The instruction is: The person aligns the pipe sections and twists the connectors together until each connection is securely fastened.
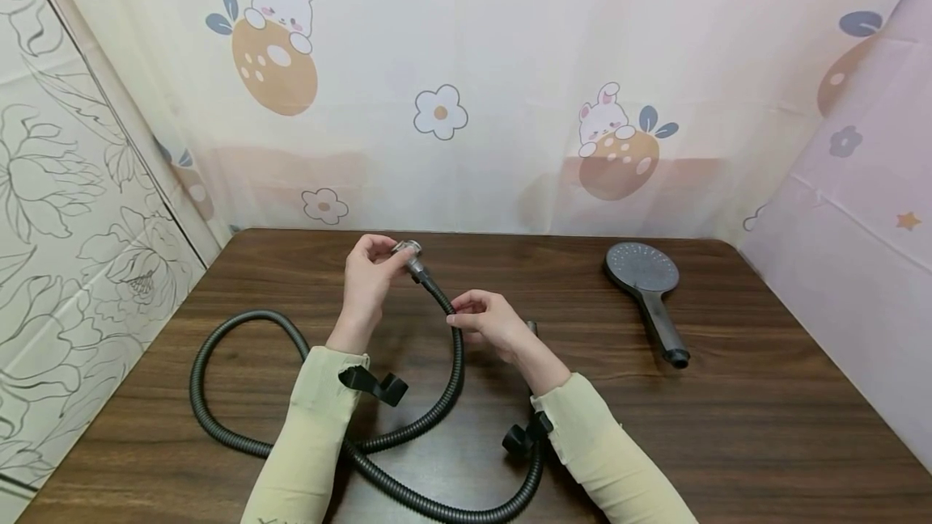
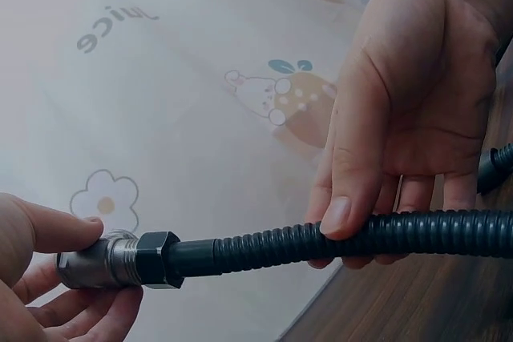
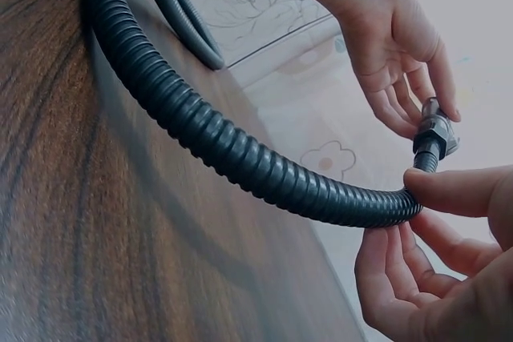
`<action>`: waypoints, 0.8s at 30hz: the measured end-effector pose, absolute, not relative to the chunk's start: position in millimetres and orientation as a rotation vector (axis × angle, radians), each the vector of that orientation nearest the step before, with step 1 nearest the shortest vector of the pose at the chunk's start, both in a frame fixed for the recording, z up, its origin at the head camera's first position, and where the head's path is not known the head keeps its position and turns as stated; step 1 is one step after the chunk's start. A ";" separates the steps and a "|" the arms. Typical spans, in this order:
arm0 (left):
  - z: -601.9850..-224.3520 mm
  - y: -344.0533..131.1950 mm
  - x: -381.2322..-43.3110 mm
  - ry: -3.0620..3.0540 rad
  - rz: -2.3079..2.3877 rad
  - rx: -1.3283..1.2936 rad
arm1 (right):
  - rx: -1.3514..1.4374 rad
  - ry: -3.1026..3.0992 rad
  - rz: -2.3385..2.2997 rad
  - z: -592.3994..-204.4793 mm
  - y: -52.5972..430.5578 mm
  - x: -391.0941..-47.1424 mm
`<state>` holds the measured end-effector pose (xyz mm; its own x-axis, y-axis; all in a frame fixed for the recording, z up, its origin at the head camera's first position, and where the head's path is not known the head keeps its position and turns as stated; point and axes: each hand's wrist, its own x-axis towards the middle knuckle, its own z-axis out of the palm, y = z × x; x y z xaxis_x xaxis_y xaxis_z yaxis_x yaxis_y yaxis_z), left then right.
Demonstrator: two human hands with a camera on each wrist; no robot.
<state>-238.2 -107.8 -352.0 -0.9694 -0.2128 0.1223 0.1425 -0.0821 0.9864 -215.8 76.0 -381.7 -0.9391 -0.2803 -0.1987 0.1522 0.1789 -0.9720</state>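
Observation:
A black ribbed shower hose [image 1: 457,370] loops over the table, with one end lifted. That end carries a black hex nut [image 2: 159,260] and a silver metal connector [image 2: 124,258]. My left hand [image 1: 366,281] pinches the connector between thumb and fingers. A short way down the hose, my right hand [image 1: 495,323] grips the ribbed part, thumb on one side and fingertips on the other. In the right wrist view, the hose [image 3: 232,158] curves from the table up to my fingers. A grey and black handheld shower head [image 1: 644,269] lies to the right, its spray face up.
The dark wooden table [image 1: 764,411] carries all of this. The hose's other end [image 1: 532,328] lies behind my right wrist, partly hidden. A curtain [image 1: 480,39] with rabbit prints hangs along the table's far edge. Black wrist mounts [image 1: 374,382] are strapped over the sleeves.

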 end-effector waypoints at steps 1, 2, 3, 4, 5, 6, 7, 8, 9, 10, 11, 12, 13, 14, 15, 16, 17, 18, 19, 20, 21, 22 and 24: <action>-352.2 -108.0 -238.6 -1.945 -2.150 0.074 | -0.116 2.129 -1.820 -381.5 76.0 -215.7; -352.6 -108.3 -239.1 -1.944 -2.152 0.072 | -0.114 2.129 -1.823 -381.7 76.0 -215.8; -353.1 -108.6 -239.5 -1.943 -2.152 0.069 | -0.113 2.128 -1.827 -381.8 75.9 -215.9; -353.5 -108.9 -239.8 -1.942 -2.155 0.067 | -0.110 2.126 -1.831 -381.9 75.8 -215.9; -353.7 -109.1 -239.9 -1.945 -2.152 0.064 | -0.109 2.126 -1.834 -382.0 75.7 -215.9; -353.9 -109.4 -240.2 -1.946 -2.152 0.062 | -0.108 2.127 -1.837 -381.9 75.6 -215.8; -354.2 -109.6 -240.2 -1.948 -2.150 0.062 | -0.109 2.128 -1.839 -381.9 75.4 -215.6; -354.5 -110.0 -240.3 -1.951 -2.147 0.063 | -0.108 2.127 -1.843 -381.7 75.3 -215.4; -354.5 -110.2 -240.1 -1.954 -2.147 0.064 | -0.108 2.128 -1.846 -381.5 75.3 -215.1; -354.5 -110.5 -239.9 -1.960 -2.145 0.064 | -0.106 2.128 -1.849 -381.2 75.2 -214.8; -354.5 -110.6 -239.6 -1.964 -2.146 0.062 | -0.106 2.131 -1.852 -381.4 75.3 -214.9; -354.4 -110.9 -239.4 -1.963 -2.150 0.064 | -0.106 2.133 -1.852 -381.0 75.3 -214.7; -354.3 -111.0 -239.1 -1.962 -2.154 0.066 | -0.105 2.135 -1.853 -380.7 75.3 -214.5; -354.0 -111.1 -238.8 -1.965 -2.154 0.068 | -0.106 2.137 -1.854 -380.3 75.3 -214.4; -353.7 -111.3 -238.5 -1.966 -2.155 0.071 | -0.107 2.138 -1.855 -379.8 75.3 -214.4; -353.4 -111.5 -238.5 -1.966 -2.155 0.076 | -0.106 2.140 -1.856 -379.3 75.5 -214.4; -353.4 -111.6 -238.6 -1.963 -2.157 0.084 | -0.106 2.144 -1.857 -378.7 75.7 -214.5; -353.4 -111.8 -238.8 -1.963 -2.158 0.090 | -0.102 2.149 -1.855 -377.7 75.8 -214.3; -353.4 -111.8 -239.1 -1.966 -2.159 0.091 | -0.097 2.153 -1.856 -377.2 76.2 -214.5; -353.4 -111.8 -239.3 -1.967 -2.161 0.093 | -0.095 2.159 -1.855 -377.3 76.6 -215.1; -353.7 -111.7 -239.8 -1.969 -2.162 0.091 | -0.087 2.164 -1.853 -377.0 77.0 -215.3; -354.2 -111.6 -240.3 -1.968 -2.167 0.091 | -0.080 2.172 -1.848 -376.9 77.3 -215.4; -355.3 -111.2 -240.7 -1.977 -2.165 0.087 | -0.065 2.180 -1.838 -377.1 78.0 -215.9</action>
<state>-240.7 -111.2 -355.3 -0.9766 -0.1923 0.0958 0.1129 -0.0799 0.9904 -215.9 78.0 -377.1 -0.9573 -0.2183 -0.1894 0.1497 0.1858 -0.9711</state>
